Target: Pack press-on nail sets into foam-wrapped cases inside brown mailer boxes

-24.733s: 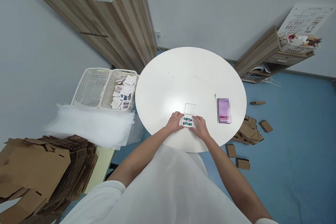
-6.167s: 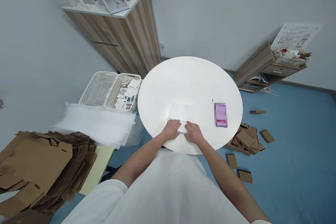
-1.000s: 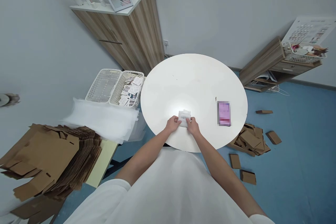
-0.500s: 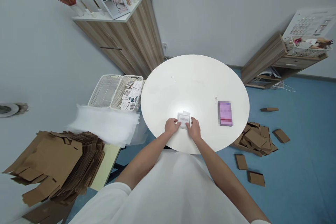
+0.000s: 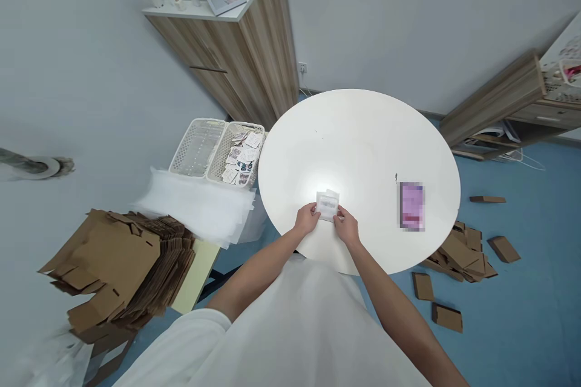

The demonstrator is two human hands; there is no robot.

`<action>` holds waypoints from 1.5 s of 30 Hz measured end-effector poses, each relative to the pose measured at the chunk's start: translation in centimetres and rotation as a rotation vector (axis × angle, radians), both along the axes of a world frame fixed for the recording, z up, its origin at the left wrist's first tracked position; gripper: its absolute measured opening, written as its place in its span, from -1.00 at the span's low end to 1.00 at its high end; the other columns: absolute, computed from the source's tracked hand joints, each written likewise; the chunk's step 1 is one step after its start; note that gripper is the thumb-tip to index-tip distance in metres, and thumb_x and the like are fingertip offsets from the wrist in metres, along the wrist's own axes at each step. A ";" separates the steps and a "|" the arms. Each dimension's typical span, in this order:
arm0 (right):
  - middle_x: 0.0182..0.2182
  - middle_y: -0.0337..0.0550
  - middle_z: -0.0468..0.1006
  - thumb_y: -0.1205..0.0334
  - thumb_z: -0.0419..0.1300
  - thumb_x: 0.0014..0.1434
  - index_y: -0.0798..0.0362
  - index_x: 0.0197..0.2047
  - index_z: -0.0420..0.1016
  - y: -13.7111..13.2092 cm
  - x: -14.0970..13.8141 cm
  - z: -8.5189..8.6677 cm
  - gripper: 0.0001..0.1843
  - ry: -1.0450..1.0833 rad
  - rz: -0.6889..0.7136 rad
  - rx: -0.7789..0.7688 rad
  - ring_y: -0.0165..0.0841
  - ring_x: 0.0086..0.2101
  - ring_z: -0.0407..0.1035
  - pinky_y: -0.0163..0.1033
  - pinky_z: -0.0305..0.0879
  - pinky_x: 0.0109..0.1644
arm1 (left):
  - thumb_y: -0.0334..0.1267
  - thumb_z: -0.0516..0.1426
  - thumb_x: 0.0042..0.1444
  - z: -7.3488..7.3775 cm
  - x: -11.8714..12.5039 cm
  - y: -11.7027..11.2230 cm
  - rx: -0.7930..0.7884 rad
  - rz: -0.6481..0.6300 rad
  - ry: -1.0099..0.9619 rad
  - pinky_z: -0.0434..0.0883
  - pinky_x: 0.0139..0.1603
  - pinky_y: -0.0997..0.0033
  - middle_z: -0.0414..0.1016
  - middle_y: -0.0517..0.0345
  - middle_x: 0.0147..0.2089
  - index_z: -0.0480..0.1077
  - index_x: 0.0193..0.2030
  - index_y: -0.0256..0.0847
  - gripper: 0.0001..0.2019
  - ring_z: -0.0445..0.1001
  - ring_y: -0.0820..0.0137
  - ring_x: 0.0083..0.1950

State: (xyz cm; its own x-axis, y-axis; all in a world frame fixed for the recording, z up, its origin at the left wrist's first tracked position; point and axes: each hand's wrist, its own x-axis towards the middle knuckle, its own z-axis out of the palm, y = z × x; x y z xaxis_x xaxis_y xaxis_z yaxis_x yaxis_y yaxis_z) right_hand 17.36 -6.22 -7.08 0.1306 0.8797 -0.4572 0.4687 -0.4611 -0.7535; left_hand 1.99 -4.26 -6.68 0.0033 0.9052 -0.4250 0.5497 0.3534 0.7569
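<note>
A small whitish translucent packet (image 5: 327, 204) with a greyish rectangular patch lies at the near side of the white oval table. Its upper edge shows a loose, uneven flap. My left hand (image 5: 307, 219) grips its left edge between thumb and fingers. On the opposite edge, my right hand (image 5: 347, 227) pinches the lower right corner. What the packet contains is too small to make out. The white table (image 5: 363, 139) extends beyond both hands.
A pixelated purple rectangle (image 5: 412, 206) lies to the right on the table. White baskets (image 5: 198, 148), one with small printed cards (image 5: 242, 157), stand left, beside translucent sheets (image 5: 200, 202) and stacked flat cardboard (image 5: 122, 254). Brown boxes (image 5: 467, 248) lie on the floor at right.
The whole view has turned slightly left, so most things appear further right. Both hands still hold the packet; the right fingers sit a little lower along its edge.
</note>
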 end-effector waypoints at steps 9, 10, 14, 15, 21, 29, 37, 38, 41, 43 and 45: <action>-0.11 -0.13 0.43 0.27 0.02 -0.01 0.01 -0.01 0.17 6.6 -9.8 0.6 -0.57 0.136 0.036 -0.012 -0.43 -0.34 0.40 -0.24 0.31 -0.18 | -0.32 0.08 0.00 -0.4 -9.1 5.5 0.095 0.211 0.074 0.33 -0.15 0.39 0.42 0.07 -0.22 0.29 -0.20 -0.23 -0.81 0.40 0.40 -0.20; -0.09 -0.12 0.42 0.28 0.02 -0.01 0.01 -0.01 0.18 7.4 -11.1 0.7 -0.57 0.151 0.047 -0.007 -0.43 -0.34 0.40 -0.24 0.31 -0.18 | -0.32 0.07 0.00 -0.4 -10.2 6.1 0.117 0.219 0.091 0.33 -0.13 0.38 0.41 0.05 -0.20 0.29 -0.17 -0.23 -0.79 0.39 0.38 -0.17; -0.06 -0.11 0.40 0.30 0.03 -0.02 0.00 0.02 0.17 10.5 -15.3 0.8 -0.54 0.208 0.052 0.015 -0.43 -0.33 0.39 -0.22 0.32 -0.17 | -0.29 0.07 -0.01 -0.1 -13.6 8.2 0.235 0.180 0.192 0.26 -0.02 0.28 0.27 -0.04 -0.07 0.23 -0.04 -0.25 -0.66 0.28 0.27 0.00; -0.05 -0.11 0.40 0.30 0.04 -0.02 -0.01 0.02 0.18 11.1 -16.1 0.8 -0.53 0.217 0.041 0.019 -0.43 -0.33 0.39 -0.21 0.31 -0.17 | -0.28 0.09 -0.02 0.0 -14.2 8.6 0.254 0.154 0.224 0.24 0.01 0.24 0.22 -0.05 -0.05 0.20 -0.01 -0.25 -0.61 0.23 0.23 0.04; -0.05 -0.12 0.38 0.31 0.06 -0.04 -0.03 0.06 0.19 13.8 -19.0 0.6 -0.48 0.238 -0.007 0.018 -0.41 -0.31 0.38 -0.18 0.29 -0.12 | -0.31 0.08 -0.04 0.6 -16.5 10.3 0.252 0.025 0.242 0.17 0.06 0.10 0.13 -0.08 -0.01 0.00 0.13 -0.25 -0.43 0.12 0.15 0.11; -0.04 -0.11 0.37 0.30 0.05 -0.04 -0.01 0.10 0.17 14.8 -20.3 0.7 -0.44 0.224 -0.014 0.014 -0.40 -0.29 0.37 -0.16 0.27 -0.09 | -0.43 0.06 -0.10 0.3 -17.6 10.1 0.318 -0.061 0.167 0.15 0.10 0.04 0.02 -0.12 0.08 0.04 0.08 -0.25 -0.46 0.04 0.13 0.16; 0.01 -0.10 0.31 0.28 0.09 -0.07 -0.03 0.13 0.13 14.6 -20.3 1.2 -0.37 0.265 -0.003 0.006 -0.41 -0.26 0.34 -0.17 0.24 -0.05 | -0.39 0.08 -0.10 -0.1 -17.6 9.6 0.315 -0.092 0.162 0.12 0.11 0.01 -0.06 -0.15 0.14 -0.03 0.13 -0.26 -0.39 -0.02 0.08 0.20; 0.02 -0.09 0.28 0.27 0.10 -0.08 -0.03 0.14 0.11 14.5 -20.2 1.3 -0.35 0.277 0.001 -0.004 -0.41 -0.26 0.34 -0.17 0.24 -0.06 | -0.37 0.08 -0.09 -0.1 -17.6 9.6 0.311 -0.093 0.161 0.12 0.12 0.02 -0.06 -0.15 0.15 -0.03 0.13 -0.26 -0.40 -0.02 0.08 0.20; 0.07 -0.05 0.21 0.23 0.13 -0.09 -0.06 0.18 0.03 14.1 -19.7 1.7 -0.27 0.295 -0.006 -0.046 -0.37 -0.24 0.34 -0.17 0.28 -0.13 | -0.33 0.08 -0.08 0.1 -17.6 9.4 0.304 -0.086 0.160 0.11 0.12 0.02 -0.07 -0.13 0.17 -0.02 0.14 -0.24 -0.40 -0.04 0.07 0.21; 0.09 -0.04 0.18 0.21 0.15 -0.09 -0.08 0.19 0.00 13.6 -19.2 1.9 -0.25 0.293 -0.013 -0.069 -0.35 -0.23 0.34 -0.17 0.29 -0.17 | -0.31 0.08 -0.07 0.3 -17.6 9.1 0.296 -0.078 0.163 0.11 0.12 0.00 -0.09 -0.12 0.19 -0.02 0.15 -0.22 -0.40 -0.05 0.06 0.22; 0.09 -0.05 0.18 0.20 0.15 -0.09 -0.10 0.19 0.00 13.0 -18.6 2.0 -0.25 0.283 -0.011 -0.081 -0.35 -0.23 0.34 -0.17 0.29 -0.17 | -0.29 0.09 -0.06 0.4 -17.4 8.7 0.277 -0.072 0.168 0.12 0.12 0.00 -0.11 -0.11 0.21 -0.01 0.15 -0.21 -0.40 -0.07 0.05 0.23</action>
State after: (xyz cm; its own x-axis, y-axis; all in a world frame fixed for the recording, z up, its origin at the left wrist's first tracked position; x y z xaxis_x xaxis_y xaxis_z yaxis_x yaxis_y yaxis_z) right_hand -1.24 6.74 -5.05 -0.0028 0.8382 -0.5453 0.2394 -0.5289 -0.8142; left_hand -15.42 4.41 -6.30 0.0219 0.9865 -0.1623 0.6907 0.1025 0.7158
